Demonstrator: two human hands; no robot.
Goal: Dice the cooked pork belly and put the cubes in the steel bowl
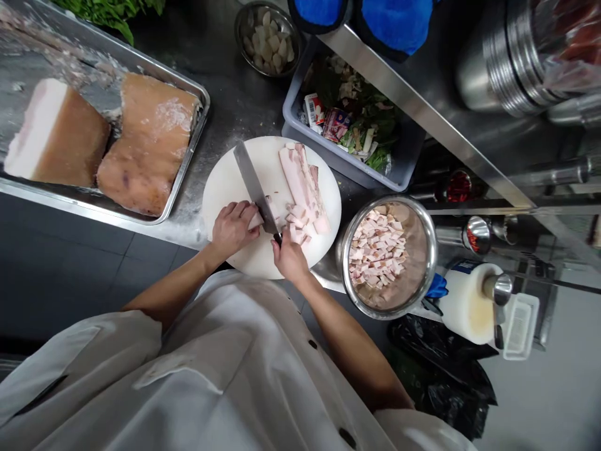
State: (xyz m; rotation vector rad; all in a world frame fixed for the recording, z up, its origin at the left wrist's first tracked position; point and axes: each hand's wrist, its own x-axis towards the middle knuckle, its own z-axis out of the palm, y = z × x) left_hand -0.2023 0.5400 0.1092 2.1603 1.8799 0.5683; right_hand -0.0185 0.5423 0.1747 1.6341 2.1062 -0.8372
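Note:
My right hand (290, 255) is closed around the black handle of a knife (256, 188), whose broad blade points away from me over a round white cutting board (225, 169). Just left of the blade, my left hand (235, 227) presses a piece of pork (256, 220) with curled fingers. Cut pork cubes (298, 222) lie to the right of the blade. Behind them rest long strips of pork belly (300, 175). A steel bowl (429, 250) right of the board holds many diced pork pieces (378, 247).
At left a metal tray (188, 160) carries two large pork slabs (150, 138). Behind the board stand a grey bin (347, 156) of scraps and a small bowl of peeled garlic (270, 44). A steel shelf (422, 106) overhangs the right. A white container (469, 307) sits beyond the bowl.

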